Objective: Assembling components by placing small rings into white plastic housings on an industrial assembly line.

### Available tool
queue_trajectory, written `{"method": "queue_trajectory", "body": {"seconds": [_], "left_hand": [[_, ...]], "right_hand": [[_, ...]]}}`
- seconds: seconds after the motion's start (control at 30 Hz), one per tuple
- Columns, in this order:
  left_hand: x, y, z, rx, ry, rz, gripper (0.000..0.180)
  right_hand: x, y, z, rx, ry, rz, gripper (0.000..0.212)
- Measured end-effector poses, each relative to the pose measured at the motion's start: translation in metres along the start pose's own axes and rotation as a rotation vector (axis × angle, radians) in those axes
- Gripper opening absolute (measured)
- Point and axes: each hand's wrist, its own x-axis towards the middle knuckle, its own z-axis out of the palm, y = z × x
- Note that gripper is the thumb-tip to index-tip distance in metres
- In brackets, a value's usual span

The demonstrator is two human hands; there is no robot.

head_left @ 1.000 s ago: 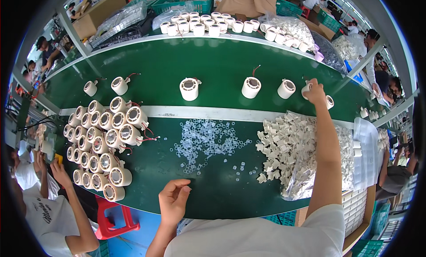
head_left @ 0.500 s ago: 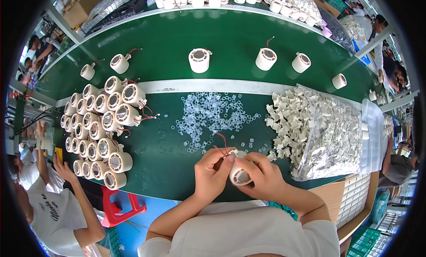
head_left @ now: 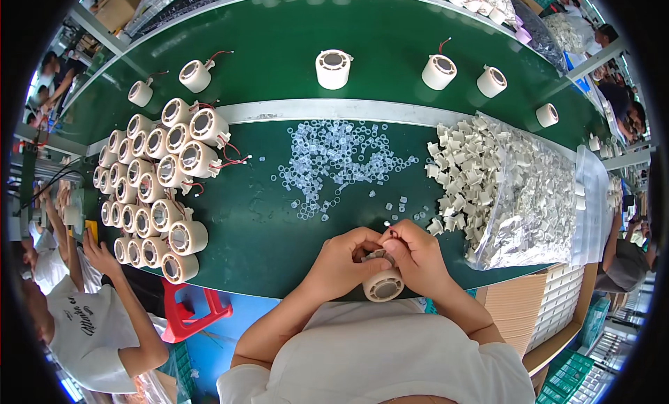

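Note:
A cream cylindrical motor housing [head_left: 382,287] with a dark round face is held low over the front edge of the green table. My left hand [head_left: 343,263] is closed around its side, thumb across the top. My right hand [head_left: 419,259] is closed, with thumb and forefinger pinching a thin dark-red wire [head_left: 393,232]. A small white plug [head_left: 387,223] sticks up at the wire's end. My fingers hide the housing's upper side, where the wire meets it. Beyond my hands lie many small clear plastic rings [head_left: 331,160] in a loose heap.
Rows of similar housings [head_left: 167,214] stand at left, some trailing red wires. At right, cream plastic clips [head_left: 456,168] spill from a clear bag [head_left: 536,202]. Several housings stand on the green belt [head_left: 265,48] behind a metal rail [head_left: 293,111]. A co-worker's hand [head_left: 101,256] is at far left.
My left hand has moved from the wire onto the housing, while my right has gone from the housing to the wire. The housing sits slightly lower, and the whole view has shifted.

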Motion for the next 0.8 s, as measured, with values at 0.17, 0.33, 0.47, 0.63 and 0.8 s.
{"method": "queue_trajectory", "body": {"seconds": [0.17,0.33,0.47,0.63,0.8], "left_hand": [[0.004,-0.012,-0.008,-0.146,-0.129,-0.062,0.020],[0.002,-0.018,-0.008,-0.167,-0.072,0.073,0.018],[0.003,-0.024,-0.008,-0.392,-0.121,0.136,0.017],[0.005,-0.018,-0.017,-0.140,-0.247,0.279,0.016],[0.000,-0.007,-0.012,0.102,-0.251,0.221,0.018]], "right_hand": [[-0.003,0.006,0.006,0.164,0.063,0.125,0.005],[-0.012,0.016,0.014,-0.015,0.192,-0.111,0.004],[-0.014,0.022,0.017,0.101,0.243,0.102,0.004],[-0.004,0.025,0.009,0.340,0.053,0.231,0.004],[-0.008,0.015,-0.012,0.069,0.167,0.358,0.007]]}}
